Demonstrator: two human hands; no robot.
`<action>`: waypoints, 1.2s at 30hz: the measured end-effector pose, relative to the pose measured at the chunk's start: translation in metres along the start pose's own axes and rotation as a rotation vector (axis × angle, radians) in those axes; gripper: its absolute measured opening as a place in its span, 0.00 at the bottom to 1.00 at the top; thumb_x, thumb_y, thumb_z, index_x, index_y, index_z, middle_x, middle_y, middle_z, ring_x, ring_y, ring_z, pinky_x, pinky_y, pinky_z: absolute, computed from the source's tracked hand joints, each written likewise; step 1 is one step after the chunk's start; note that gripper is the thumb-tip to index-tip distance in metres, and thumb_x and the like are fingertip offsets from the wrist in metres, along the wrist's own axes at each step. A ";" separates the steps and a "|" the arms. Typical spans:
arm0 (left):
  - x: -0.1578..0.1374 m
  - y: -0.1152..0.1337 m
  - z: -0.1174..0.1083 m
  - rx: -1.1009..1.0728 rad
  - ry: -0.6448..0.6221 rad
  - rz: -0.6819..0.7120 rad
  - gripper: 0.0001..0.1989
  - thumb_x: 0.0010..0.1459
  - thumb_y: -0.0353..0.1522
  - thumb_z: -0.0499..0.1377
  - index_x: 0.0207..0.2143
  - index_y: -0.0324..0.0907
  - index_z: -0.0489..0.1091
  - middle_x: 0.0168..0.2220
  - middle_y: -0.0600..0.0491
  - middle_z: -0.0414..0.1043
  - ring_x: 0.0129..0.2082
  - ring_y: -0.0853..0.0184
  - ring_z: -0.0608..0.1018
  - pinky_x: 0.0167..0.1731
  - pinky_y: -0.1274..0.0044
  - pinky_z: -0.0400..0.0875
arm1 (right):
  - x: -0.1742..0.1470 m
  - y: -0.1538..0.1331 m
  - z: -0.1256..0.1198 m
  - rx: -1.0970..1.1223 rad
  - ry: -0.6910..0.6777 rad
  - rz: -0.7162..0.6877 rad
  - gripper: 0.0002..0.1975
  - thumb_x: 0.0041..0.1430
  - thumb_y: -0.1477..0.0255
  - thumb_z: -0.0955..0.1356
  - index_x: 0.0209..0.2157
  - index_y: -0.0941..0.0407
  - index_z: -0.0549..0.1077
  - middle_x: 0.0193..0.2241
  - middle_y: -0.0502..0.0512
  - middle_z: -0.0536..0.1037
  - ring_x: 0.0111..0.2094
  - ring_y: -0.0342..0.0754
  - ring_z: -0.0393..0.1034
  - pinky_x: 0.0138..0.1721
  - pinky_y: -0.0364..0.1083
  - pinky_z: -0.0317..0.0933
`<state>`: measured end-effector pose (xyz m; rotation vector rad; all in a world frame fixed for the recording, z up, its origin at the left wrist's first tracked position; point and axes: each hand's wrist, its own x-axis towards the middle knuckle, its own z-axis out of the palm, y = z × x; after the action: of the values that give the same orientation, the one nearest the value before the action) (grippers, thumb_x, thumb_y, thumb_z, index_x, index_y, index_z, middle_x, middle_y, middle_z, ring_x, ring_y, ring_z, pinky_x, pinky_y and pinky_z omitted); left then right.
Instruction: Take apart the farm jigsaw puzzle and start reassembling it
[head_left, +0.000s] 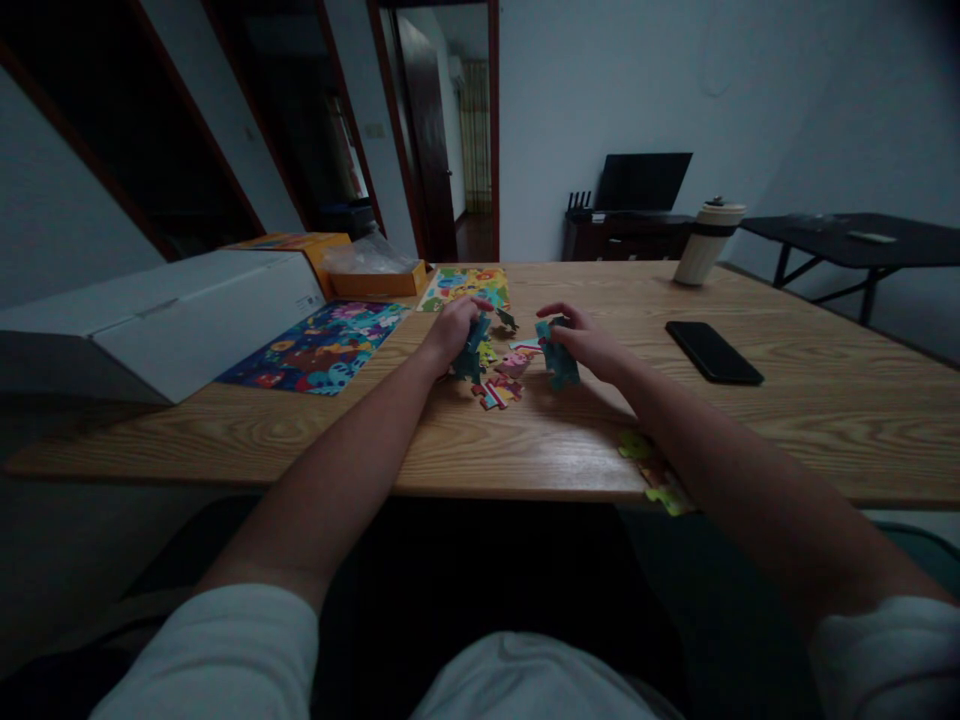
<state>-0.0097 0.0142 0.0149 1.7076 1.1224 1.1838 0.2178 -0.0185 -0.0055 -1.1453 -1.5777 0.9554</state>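
Label [307, 302] on white box [217, 310] is too small to read; left hand [454, 332] and right hand [584, 340] each grip puzzle pieces [561, 366].

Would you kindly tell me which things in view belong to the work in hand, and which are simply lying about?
Work in hand:
puzzle pieces in the left hand and right hand
loose pieces between them
probably the picture sheets

Lying about:
phone
lidded cup
television
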 end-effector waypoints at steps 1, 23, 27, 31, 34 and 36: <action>-0.001 0.002 0.002 0.023 0.003 0.004 0.14 0.49 0.30 0.52 0.36 0.41 0.74 0.28 0.53 0.69 0.29 0.65 0.71 0.26 0.77 0.66 | 0.001 0.002 0.000 0.005 -0.012 -0.029 0.19 0.49 0.73 0.68 0.45 0.53 0.71 0.29 0.50 0.74 0.27 0.44 0.68 0.23 0.40 0.64; -0.003 -0.011 0.010 0.475 -0.236 0.285 0.22 0.51 0.23 0.57 0.50 0.40 0.70 0.43 0.50 0.74 0.32 0.70 0.75 0.37 0.76 0.72 | 0.009 0.010 -0.002 0.082 -0.010 -0.160 0.41 0.48 0.73 0.68 0.64 0.46 0.53 0.51 0.57 0.76 0.41 0.50 0.74 0.36 0.49 0.72; -0.007 -0.007 0.012 0.499 -0.265 0.310 0.18 0.56 0.32 0.61 0.50 0.38 0.71 0.41 0.48 0.75 0.34 0.67 0.75 0.36 0.74 0.71 | 0.011 0.012 0.000 0.152 -0.019 -0.125 0.38 0.48 0.70 0.70 0.61 0.48 0.57 0.44 0.56 0.79 0.38 0.50 0.75 0.38 0.52 0.72; -0.009 -0.004 0.019 0.402 -0.346 0.267 0.19 0.56 0.39 0.64 0.45 0.36 0.74 0.37 0.47 0.77 0.35 0.65 0.77 0.36 0.74 0.71 | 0.011 0.008 0.005 0.191 -0.028 -0.187 0.20 0.47 0.65 0.72 0.43 0.53 0.70 0.43 0.57 0.79 0.42 0.52 0.74 0.42 0.54 0.70; -0.009 -0.005 0.026 0.327 -0.373 0.243 0.15 0.53 0.34 0.66 0.43 0.36 0.74 0.34 0.49 0.78 0.33 0.66 0.77 0.34 0.75 0.70 | 0.010 0.003 0.008 0.186 0.007 -0.202 0.17 0.47 0.62 0.73 0.38 0.54 0.71 0.40 0.55 0.79 0.41 0.52 0.73 0.43 0.55 0.70; -0.008 -0.006 0.028 0.253 -0.360 0.257 0.13 0.54 0.30 0.65 0.42 0.35 0.74 0.34 0.49 0.78 0.32 0.67 0.77 0.34 0.76 0.70 | 0.011 -0.001 0.009 0.213 0.028 -0.179 0.18 0.47 0.61 0.73 0.37 0.54 0.71 0.39 0.53 0.79 0.40 0.51 0.73 0.42 0.55 0.71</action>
<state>0.0138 0.0057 -0.0011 2.2076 0.8769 0.8555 0.2074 -0.0084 -0.0043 -0.8520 -1.4886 0.9581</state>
